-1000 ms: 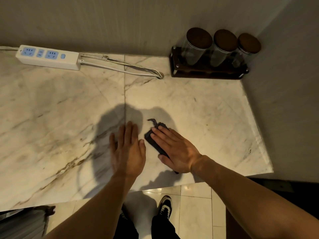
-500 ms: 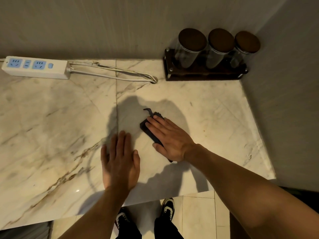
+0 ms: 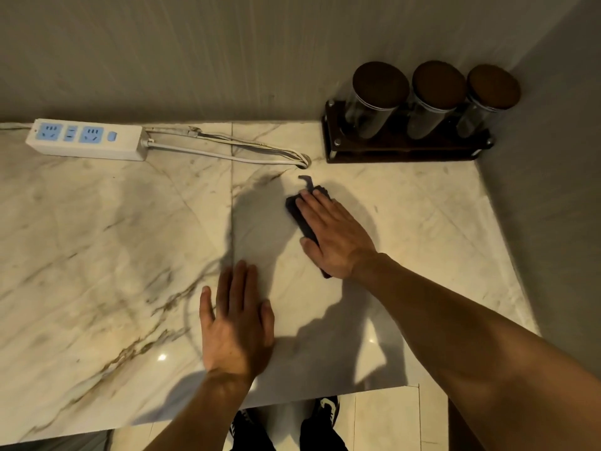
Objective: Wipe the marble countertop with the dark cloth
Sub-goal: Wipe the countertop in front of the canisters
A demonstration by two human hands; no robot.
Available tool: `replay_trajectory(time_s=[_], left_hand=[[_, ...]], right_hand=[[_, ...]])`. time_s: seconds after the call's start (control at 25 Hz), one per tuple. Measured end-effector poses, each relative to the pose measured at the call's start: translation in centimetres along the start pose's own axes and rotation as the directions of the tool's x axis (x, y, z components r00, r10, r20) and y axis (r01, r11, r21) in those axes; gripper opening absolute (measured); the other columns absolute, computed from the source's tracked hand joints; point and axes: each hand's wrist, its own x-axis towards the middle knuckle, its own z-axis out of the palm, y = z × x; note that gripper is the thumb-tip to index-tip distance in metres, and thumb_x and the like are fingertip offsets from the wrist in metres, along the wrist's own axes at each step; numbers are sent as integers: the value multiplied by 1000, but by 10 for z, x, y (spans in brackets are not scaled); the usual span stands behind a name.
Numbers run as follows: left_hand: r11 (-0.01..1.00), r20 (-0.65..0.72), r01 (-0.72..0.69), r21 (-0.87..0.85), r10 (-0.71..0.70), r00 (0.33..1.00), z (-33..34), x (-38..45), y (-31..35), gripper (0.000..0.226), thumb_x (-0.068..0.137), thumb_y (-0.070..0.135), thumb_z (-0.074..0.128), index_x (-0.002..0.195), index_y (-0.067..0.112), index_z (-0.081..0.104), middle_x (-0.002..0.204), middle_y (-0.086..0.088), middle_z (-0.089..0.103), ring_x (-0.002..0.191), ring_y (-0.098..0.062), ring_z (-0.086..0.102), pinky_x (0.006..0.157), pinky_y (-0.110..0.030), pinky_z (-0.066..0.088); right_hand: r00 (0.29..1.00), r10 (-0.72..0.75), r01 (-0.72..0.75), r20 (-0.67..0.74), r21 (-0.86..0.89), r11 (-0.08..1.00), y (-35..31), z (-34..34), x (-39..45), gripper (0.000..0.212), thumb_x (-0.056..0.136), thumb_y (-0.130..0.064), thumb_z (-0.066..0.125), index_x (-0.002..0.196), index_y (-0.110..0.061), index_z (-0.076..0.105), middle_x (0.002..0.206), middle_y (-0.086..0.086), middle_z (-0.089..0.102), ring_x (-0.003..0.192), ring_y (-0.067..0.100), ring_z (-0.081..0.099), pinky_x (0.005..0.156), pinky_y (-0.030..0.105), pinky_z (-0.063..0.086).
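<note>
The folded dark cloth [image 3: 297, 213] lies on the white marble countertop [image 3: 97, 239], a little in front of the cable hole. My right hand [image 3: 335, 234] presses flat on top of it with fingers stretched out, so only the cloth's left edge, far tip and a near corner show. A small loop sticks out past the fingertips. My left hand [image 3: 237, 320] rests palm down on the bare marble, nearer the front edge and left of the cloth, holding nothing.
A white power strip [image 3: 86, 139] lies at the back left, its cables [image 3: 227, 149] running into a hole in the counter. A dark wooden rack [image 3: 403, 151] with three glass jars stands in the back right corner. Walls close the back and right sides.
My right hand has slid the cloth away from me toward the back wall. My left hand has stayed near the front edge, flat on the marble.
</note>
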Motion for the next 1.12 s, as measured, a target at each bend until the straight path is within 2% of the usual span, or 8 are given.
replay_trajectory(time_s=[0.4,0.6,0.72,0.84,1.12], left_hand=[[1000,47,21,-4,-21,999,1,3,-1,56,92,33,38,141,10,46,148,-11,44,141,-27,29,113,-56,19],[1000,51,17,-5,-17,999,0,2,-2,56,93,34,38,143,10,44,149,-11,43,141,-29,28,115,-54,16],[1000,55,-5,-7,5,998,-1,0,-2,57,94,36,37,144,9,42,150,-12,42,142,-31,28,117,-51,10],[1000,77,0,-7,1,997,-3,0,-2,57,95,37,36,146,11,38,152,-11,38,144,-30,24,117,-49,8],[1000,118,29,-10,-28,993,-2,0,-2,60,96,43,27,150,16,30,157,-7,31,147,-26,17,119,-48,4]], right_hand=[[957,279,-270,-78,101,957,3,-4,32,67,97,-43,28,153,-16,2,162,2,-3,147,18,-8,119,37,-2],[825,555,-527,-104,214,823,-13,1,36,68,98,-42,27,152,-14,-1,162,6,-4,147,23,-9,119,39,-2],[740,667,-627,-93,267,732,-22,5,28,69,98,-43,25,152,-12,-4,161,7,-6,147,24,-10,119,39,-4],[701,707,-659,-97,292,693,-29,10,12,70,98,-42,26,152,-10,-3,161,8,-6,147,24,-11,119,39,-3],[666,736,-681,-119,307,665,-53,24,-34,71,97,-44,27,151,-8,-2,161,10,-3,147,24,-9,119,39,-2]])
